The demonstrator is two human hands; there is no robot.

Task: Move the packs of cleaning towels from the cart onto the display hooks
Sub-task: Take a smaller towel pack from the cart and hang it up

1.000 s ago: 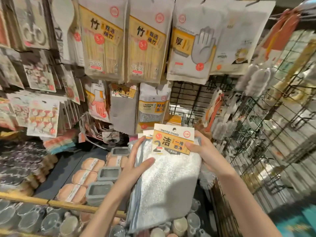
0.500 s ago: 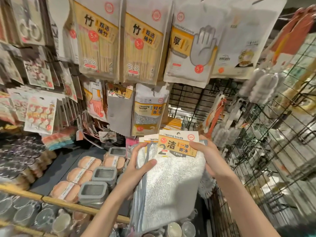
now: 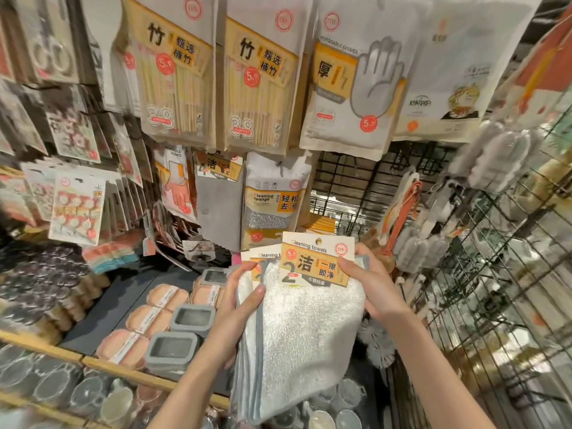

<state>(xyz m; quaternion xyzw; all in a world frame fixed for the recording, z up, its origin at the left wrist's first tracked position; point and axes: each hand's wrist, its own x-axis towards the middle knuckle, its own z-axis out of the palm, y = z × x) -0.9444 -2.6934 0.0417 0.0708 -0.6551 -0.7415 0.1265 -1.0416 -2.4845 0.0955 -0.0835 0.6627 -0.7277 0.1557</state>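
Towel packs [image 3: 303, 329] now raised toward frame centre; left hand [image 3: 238, 308] and right hand [image 3: 368, 283] both grip them, hanging next.

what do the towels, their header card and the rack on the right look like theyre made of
Towels: soft looped cloth, probably microfibre or terry, white with grey edging; fuzzy matte pile.
Header card: printed paperboard, flat, crisp-edged, slightly glossy.
Rack: thin dark wire grid, likely coated metal.

towel packs [image 3: 305, 329] raised slightly, left hand [image 3: 240, 308] thumb shifted onto edge
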